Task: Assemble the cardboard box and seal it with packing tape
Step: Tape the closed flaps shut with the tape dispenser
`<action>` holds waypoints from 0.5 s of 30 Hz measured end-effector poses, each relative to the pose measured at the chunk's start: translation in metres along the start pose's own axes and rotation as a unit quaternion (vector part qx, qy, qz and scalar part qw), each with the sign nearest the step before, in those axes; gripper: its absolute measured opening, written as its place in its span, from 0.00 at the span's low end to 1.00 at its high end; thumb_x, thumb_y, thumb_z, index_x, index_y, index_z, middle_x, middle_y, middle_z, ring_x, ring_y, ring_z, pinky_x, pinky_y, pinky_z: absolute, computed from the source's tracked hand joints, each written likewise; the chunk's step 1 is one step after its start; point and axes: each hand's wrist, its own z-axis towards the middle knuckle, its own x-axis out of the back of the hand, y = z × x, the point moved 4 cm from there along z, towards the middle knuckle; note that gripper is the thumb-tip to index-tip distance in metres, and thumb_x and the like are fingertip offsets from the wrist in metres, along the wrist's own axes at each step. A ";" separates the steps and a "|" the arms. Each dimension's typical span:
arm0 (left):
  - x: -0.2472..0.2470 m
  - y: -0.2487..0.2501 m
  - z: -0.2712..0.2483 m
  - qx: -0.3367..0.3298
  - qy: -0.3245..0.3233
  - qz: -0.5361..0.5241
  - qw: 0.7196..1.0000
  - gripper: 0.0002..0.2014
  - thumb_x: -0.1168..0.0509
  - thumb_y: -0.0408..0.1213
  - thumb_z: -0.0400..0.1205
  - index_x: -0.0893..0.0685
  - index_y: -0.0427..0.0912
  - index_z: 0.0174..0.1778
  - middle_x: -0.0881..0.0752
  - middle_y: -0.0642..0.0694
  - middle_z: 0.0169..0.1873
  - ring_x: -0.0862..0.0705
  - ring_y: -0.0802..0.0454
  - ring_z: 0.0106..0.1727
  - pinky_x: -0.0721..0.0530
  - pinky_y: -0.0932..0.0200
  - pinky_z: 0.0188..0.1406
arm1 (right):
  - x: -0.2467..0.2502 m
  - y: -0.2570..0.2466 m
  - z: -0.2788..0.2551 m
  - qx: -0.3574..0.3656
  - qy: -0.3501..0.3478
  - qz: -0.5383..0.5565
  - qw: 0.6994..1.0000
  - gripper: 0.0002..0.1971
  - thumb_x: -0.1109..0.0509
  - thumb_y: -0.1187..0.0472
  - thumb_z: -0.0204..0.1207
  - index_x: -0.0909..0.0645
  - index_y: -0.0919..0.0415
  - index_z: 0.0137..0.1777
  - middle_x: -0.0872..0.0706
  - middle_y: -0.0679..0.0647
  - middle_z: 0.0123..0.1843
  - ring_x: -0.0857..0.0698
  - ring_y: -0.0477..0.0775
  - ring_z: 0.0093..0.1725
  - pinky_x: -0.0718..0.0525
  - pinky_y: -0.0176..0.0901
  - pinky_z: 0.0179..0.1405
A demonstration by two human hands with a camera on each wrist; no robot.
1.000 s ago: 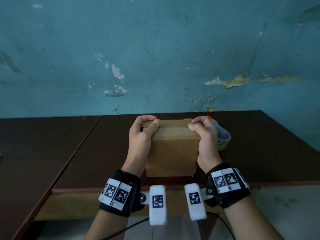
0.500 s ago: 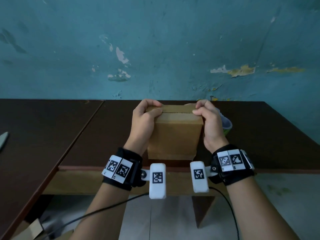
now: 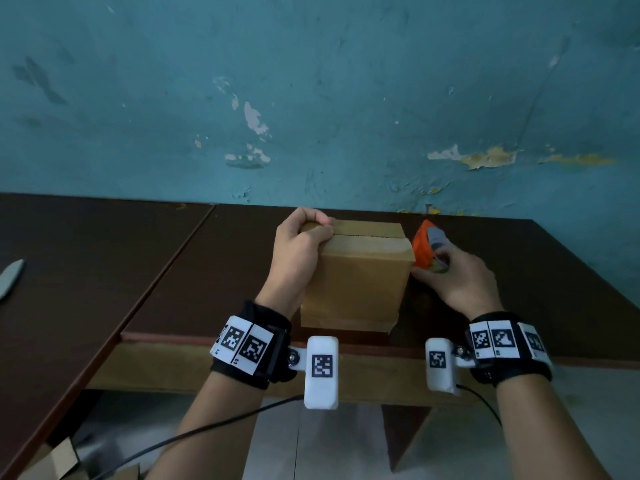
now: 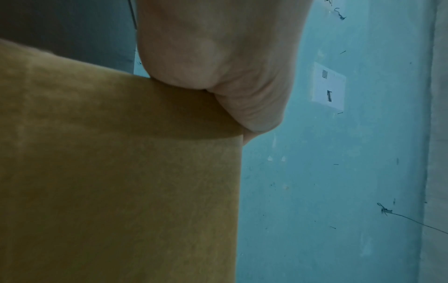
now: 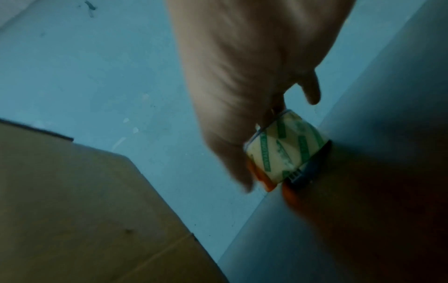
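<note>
A brown cardboard box (image 3: 356, 278) stands upright near the front edge of the dark table (image 3: 519, 289), its top flaps folded down with a seam across the top. My left hand (image 3: 298, 244) grips its top left corner, thumb on the near face and fingers curled over the top; in the left wrist view the palm (image 4: 218, 57) presses on the box (image 4: 121, 172). Right of the box lies an orange tape dispenser (image 3: 424, 245). My right hand (image 3: 450, 275) curls round its clear, green-printed tape roll (image 5: 286, 145); this view is blurred.
A teal wall with peeling paint rises just behind the table. A second dark table (image 3: 86, 271) adjoins on the left, with a flat grey object (image 3: 10, 277) at its far left edge. Cardboard scraps (image 3: 59, 459) lie on the floor at lower left.
My right hand has let go of the box's top right corner and moved right onto the tape dispenser. The left hand keeps its hold on the box.
</note>
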 end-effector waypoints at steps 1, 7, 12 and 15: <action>0.000 0.000 0.000 0.000 0.000 0.001 1.000 0.07 0.33 0.26 0.82 0.17 0.44 0.44 0.10 0.36 0.59 0.16 0.46 0.52 0.19 0.49 0.51 | -0.002 0.002 0.001 -0.007 -0.014 0.004 1.000 0.14 0.24 0.43 0.78 0.18 0.53 0.48 0.13 0.48 0.51 0.15 0.51 0.50 0.16 0.54 0.54; -0.001 -0.002 0.000 -0.006 -0.003 0.001 1.000 0.06 0.33 0.26 0.83 0.17 0.43 0.45 0.10 0.42 0.51 0.17 0.49 0.48 0.21 0.53 0.46 | 0.028 0.015 0.004 -0.047 0.090 0.517 0.850 0.06 0.26 0.56 0.82 0.11 0.56 0.46 0.08 0.58 0.48 0.11 0.52 0.46 0.15 0.52 0.56; -0.005 -0.002 0.000 -0.004 -0.016 -0.007 1.000 0.08 0.34 0.26 0.83 0.17 0.43 0.43 0.11 0.38 0.49 0.18 0.49 0.46 0.20 0.56 0.42 | 0.056 -0.005 0.006 0.007 0.030 0.780 0.626 0.08 0.22 0.54 0.73 0.19 0.53 0.38 0.18 0.52 0.40 0.18 0.53 0.40 0.22 0.52 0.54; -0.006 -0.004 -0.001 -0.003 -0.027 -0.004 1.000 0.08 0.34 0.27 0.83 0.17 0.44 0.43 0.12 0.43 0.48 0.18 0.50 0.45 0.20 0.57 0.40 | 0.072 -0.024 -0.004 0.040 0.028 0.810 0.585 0.13 0.30 0.53 0.80 0.24 0.52 0.35 0.24 0.47 0.29 0.25 0.46 0.27 0.22 0.39 0.37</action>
